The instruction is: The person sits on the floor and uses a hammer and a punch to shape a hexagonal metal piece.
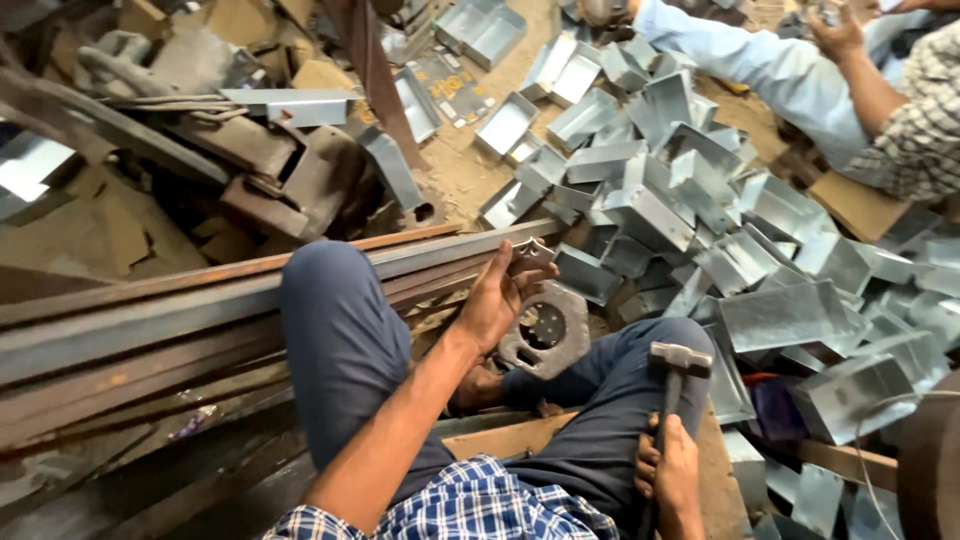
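Observation:
My left hand (pixel 497 297) reaches forward between my knees and holds a small bent piece of sheet metal (pixel 530 254) by its edge. Just below it lies a thick grey metal die block (pixel 545 331) with a round recess and a ring of small holes. My right hand (pixel 672 472) grips the handle of a steel hammer (pixel 679 359), whose head points up above my right thigh. Both legs, in dark blue trousers, frame the block.
A large heap of shiny folded sheet-metal boxes (pixel 690 200) fills the right side. Long rusty steel bars (pixel 150 310) run across at the left. Another person in a light blue sleeve (pixel 760 65) and a third in a checked shirt (pixel 920 130) work at the top right.

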